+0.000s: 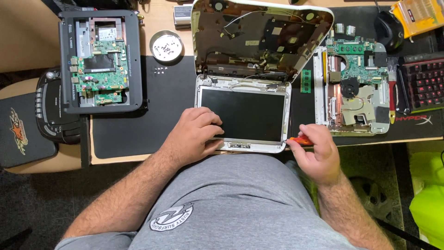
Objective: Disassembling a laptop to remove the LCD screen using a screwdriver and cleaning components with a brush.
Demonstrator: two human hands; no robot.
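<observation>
At the worktop (138, 139) edge, our left hand (196, 134) presses curled fingers on the laptop screen (243, 115) near its lower left corner while our right hand (314, 150) grips an orange screwdriver (296, 140) at the lower right corner; we judge a steady, square tip matters here

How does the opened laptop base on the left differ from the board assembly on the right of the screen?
The left base sits in a dark grey shell; the right assembly sits in a white frame. The left base lies far from both hands; the right assembly lies just beyond the right hand, which holds an orange screwdriver. A round black fan shows on the right assembly only. Both expose green circuit boards.
</observation>
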